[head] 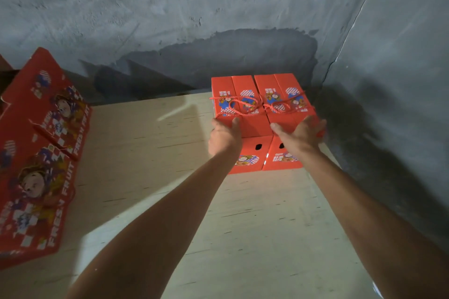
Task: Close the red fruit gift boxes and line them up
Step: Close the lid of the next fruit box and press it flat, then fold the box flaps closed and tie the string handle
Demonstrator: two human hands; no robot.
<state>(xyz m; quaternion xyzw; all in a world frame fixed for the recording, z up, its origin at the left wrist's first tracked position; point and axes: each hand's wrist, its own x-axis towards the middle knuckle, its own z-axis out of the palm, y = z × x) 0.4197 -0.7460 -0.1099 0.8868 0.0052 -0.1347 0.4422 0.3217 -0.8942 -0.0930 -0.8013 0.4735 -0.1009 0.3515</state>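
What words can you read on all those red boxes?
"FRESH FRUIT": white letters along the edge of the flat red cartons on the left, printed twice; partly blurred.
Small print on the two closed boxes by the wall: too small to read.

Scene was dim overall in my feed. Bright patches lay across wooden floor (145,153), light entering from behind, lower left. Red boxes (262,104) cast dark shadow on grey wall (170,7) behind. Second shadow darkened right wall. No glare seen. Flattened cartons (41,153) at left edge looked soft, stretched by wide-angle lens. Wall corner line bowed. Forearms were underexposed near frame bottom.
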